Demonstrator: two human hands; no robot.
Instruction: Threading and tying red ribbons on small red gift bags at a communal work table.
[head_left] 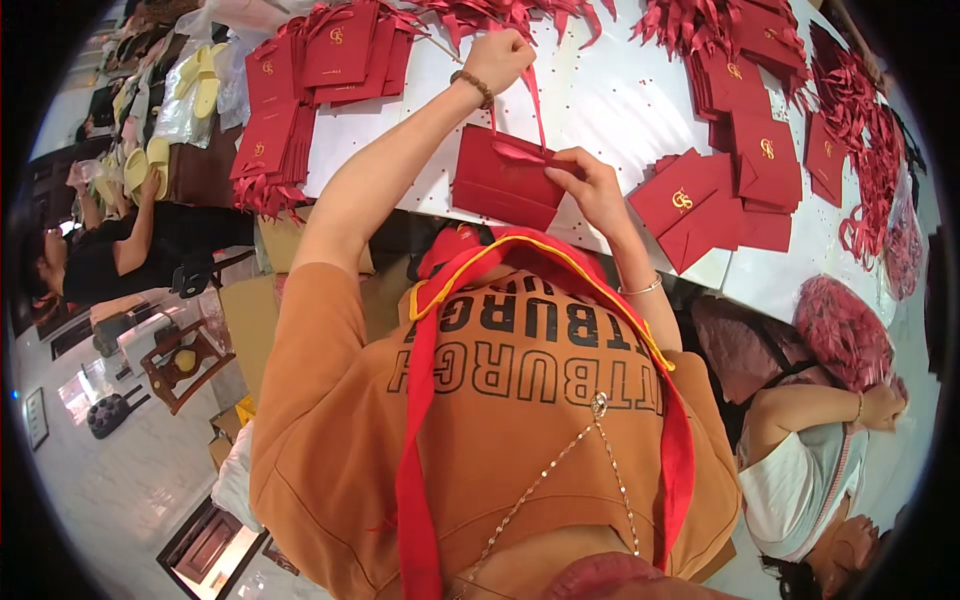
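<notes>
Red ribbon [535,97] is clenched at twelve o'clock by the left hand [498,62]. The gift bag [498,183] is best steadied by the right hand [594,188], pinching its two-o'clock corner.

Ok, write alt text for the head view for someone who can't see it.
A person's left hand holds up a ribbon of a red bag while the right hand holds its upper right corner. More red bags and bunched ribbons lie across the white table.

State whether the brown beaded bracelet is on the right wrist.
No, the brown beaded bracelet circles the left wrist, just behind the closed left hand.
</notes>
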